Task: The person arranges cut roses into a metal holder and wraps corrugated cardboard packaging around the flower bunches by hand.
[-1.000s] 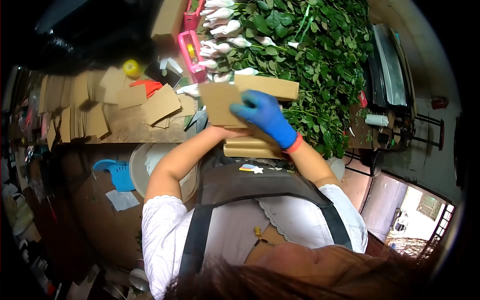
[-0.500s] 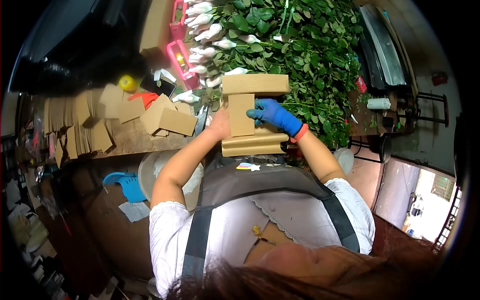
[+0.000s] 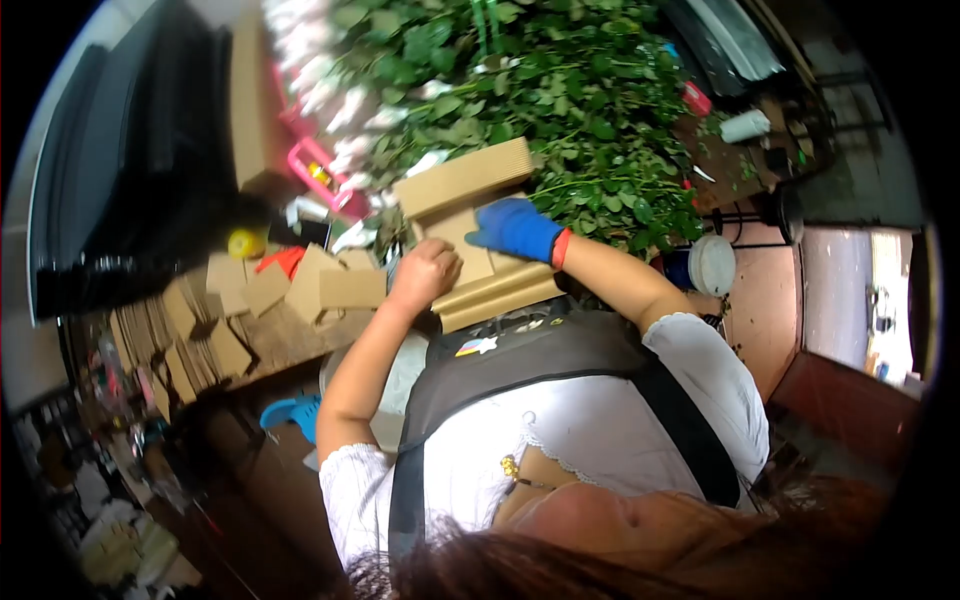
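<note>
My left hand (image 3: 428,272) is bare, its fingers curled at the left edge of a flat cardboard piece (image 3: 478,262). On the same piece lies my right hand (image 3: 516,230), in a blue glove with a red-orange band at the wrist; its fingers stretch flat to the left. The piece rests inside a larger cardboard wrapper. At its far side stands a corrugated flap (image 3: 465,178), and a smooth folded brown edge (image 3: 500,293) runs along the near side, by my apron. Both hands partly cover the piece.
Leafy stems (image 3: 590,110) with white-netted heads cover the far table. To the left are pink tape dispensers (image 3: 322,175), a yellow tape roll (image 3: 243,242) and loose cardboard pieces (image 3: 352,289). A white-lidded bucket (image 3: 713,265) stands to the right, a blue stool (image 3: 292,413) below left.
The view has turned and shifted. My left hand has curled over the piece's left edge. My gloved right hand has moved from the piece's right edge to lie flatter across it.
</note>
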`<state>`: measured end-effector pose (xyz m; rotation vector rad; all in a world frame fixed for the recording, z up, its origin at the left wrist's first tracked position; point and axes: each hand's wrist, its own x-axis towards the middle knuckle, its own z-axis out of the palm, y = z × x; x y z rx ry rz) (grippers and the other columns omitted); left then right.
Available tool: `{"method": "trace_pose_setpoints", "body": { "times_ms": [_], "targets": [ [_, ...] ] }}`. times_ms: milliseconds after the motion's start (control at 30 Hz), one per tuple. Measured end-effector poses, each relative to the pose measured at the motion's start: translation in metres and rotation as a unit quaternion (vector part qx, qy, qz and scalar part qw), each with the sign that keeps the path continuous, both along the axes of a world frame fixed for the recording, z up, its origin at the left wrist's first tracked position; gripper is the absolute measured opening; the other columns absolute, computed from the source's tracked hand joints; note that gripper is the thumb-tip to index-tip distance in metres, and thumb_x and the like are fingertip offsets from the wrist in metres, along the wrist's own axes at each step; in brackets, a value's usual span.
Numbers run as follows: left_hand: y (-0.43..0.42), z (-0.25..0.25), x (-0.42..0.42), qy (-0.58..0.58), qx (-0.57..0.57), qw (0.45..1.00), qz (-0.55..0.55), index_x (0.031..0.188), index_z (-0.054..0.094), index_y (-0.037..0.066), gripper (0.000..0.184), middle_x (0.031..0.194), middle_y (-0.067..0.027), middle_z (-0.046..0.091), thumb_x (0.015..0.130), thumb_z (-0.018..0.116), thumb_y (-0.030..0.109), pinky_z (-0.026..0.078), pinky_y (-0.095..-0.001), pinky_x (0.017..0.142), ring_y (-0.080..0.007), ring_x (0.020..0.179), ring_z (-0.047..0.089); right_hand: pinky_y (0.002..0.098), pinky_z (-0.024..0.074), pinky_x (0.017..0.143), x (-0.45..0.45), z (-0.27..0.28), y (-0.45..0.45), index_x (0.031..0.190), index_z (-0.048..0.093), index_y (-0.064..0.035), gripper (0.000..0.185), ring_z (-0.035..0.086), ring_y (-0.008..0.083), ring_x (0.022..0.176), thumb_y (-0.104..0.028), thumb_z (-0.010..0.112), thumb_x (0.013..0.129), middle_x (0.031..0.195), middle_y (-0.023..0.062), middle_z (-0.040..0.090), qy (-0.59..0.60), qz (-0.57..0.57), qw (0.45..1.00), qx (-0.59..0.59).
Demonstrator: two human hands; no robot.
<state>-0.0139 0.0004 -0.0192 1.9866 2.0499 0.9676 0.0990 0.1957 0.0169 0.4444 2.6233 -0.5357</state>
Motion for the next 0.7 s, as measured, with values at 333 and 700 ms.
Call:
{"method": "trace_pose_setpoints", "body": {
  "times_ms": [333, 700],
  "targets": [
    [0.000, 0.008, 0.013, 0.000, 0.002, 0.999, 0.041, 0.085, 0.072, 0.003, 0.009, 0.094, -0.0105, 0.069, 0.078, 0.075, 0.009, 0.056, -0.0378, 0.074, -0.0298, 0.086, 0.067, 0.0442, 0.0549, 0.073, 0.091, -0.013, 0.073, 0.100, 0.069, -0.0142, 0.025, 0.069, 0.0304, 0.087, -0.036, 0.059, 0.093, 0.101, 0.0117, 0.070, 0.390, -0.222, 0.893, 0.040],
    [0.002, 0.009, 0.015, 0.009, -0.015, 0.999, 0.037, 0.089, 0.073, 0.004, 0.013, 0.099, -0.0114, 0.069, 0.077, 0.076, 0.009, 0.055, -0.0411, 0.086, -0.0323, 0.100, 0.066, 0.0446, 0.0500, 0.085, 0.014, 0.004, 0.214, 0.101, 0.071, -0.0183, 0.017, 0.066, 0.0308, 0.097, -0.021, 0.060, 0.089, 0.105, 0.0090, 0.070, 0.420, -0.267, 0.794, 0.348]
  ]
}}
